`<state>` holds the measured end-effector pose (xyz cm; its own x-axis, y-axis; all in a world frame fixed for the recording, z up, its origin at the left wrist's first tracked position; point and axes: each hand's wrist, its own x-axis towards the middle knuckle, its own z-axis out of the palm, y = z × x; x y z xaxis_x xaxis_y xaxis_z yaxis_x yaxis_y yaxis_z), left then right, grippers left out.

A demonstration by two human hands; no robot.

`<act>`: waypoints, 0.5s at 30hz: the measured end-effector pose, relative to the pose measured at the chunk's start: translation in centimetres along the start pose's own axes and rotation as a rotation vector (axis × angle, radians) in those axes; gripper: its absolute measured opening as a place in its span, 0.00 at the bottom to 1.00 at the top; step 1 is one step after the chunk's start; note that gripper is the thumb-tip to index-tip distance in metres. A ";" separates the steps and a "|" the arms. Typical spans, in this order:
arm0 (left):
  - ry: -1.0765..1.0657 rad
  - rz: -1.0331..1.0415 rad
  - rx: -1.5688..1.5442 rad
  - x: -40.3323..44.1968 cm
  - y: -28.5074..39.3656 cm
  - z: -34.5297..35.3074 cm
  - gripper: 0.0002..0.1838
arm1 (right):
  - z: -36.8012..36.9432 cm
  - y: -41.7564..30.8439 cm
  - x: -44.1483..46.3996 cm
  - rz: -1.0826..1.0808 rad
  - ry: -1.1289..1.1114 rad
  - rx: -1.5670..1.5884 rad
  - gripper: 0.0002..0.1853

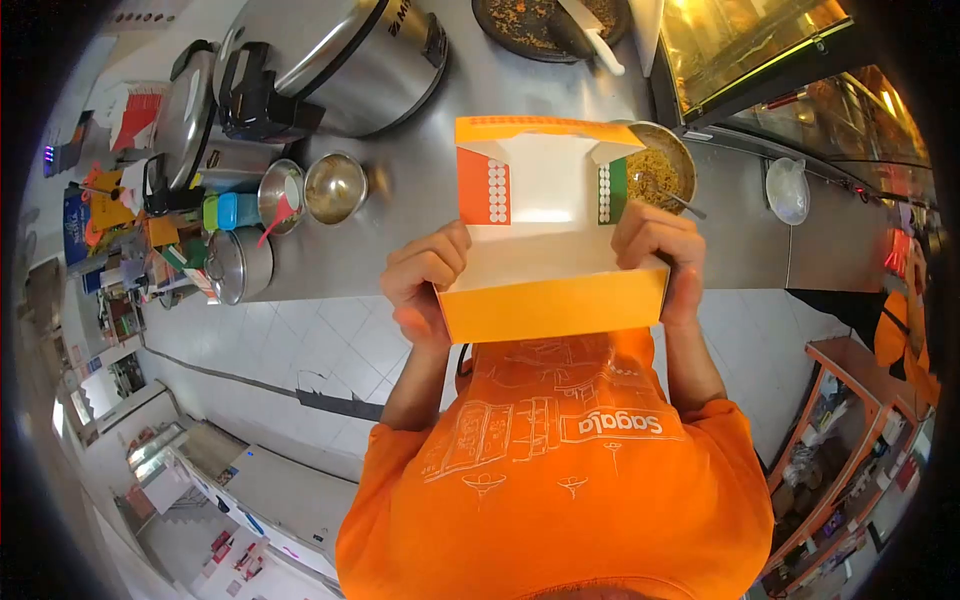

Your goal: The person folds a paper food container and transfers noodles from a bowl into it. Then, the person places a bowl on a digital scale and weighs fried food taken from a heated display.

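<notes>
In front of my chest I hold a cardboard food box, orange outside and white inside, with its lid flap raised at the far side. Red and green side panels with white dots show at its far corners. My left hand has its fingers curled over the box's left side wall. On the opposite wall, my right hand grips in the same way, thumb side outward. No contents show inside the box. Behind its right side, partly hidden, stands a bowl of yellow-brown food with a spoon handle sticking out.
Along the steel counter stand a large steel cooker, small metal bowls and a lidded pot. A dark pan with a white-handled knife lies at the back. A lit glass cabinet and a white bowl are right.
</notes>
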<state>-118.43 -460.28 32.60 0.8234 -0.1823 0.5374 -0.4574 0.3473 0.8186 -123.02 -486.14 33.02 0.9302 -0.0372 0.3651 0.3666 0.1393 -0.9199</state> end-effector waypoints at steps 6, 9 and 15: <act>-0.201 0.182 0.145 0.7 0.7 0.7 0.40 | -2.3 0.9 1.8 0.256 0.273 -0.491 0.28; -0.445 0.309 0.369 0.7 1.0 1.7 0.40 | -3.0 2.2 1.9 0.553 0.072 -0.223 0.41; -0.772 0.281 0.544 -1.3 -1.9 1.5 0.31 | -1.9 10.0 0.7 0.308 0.243 -0.358 0.33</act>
<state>-119.14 -462.07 30.58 0.3041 -0.7755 0.5532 -0.8547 0.0343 0.5180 -118.68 -486.61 23.82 0.9573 -0.2816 0.0652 0.0186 -0.1650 -0.9861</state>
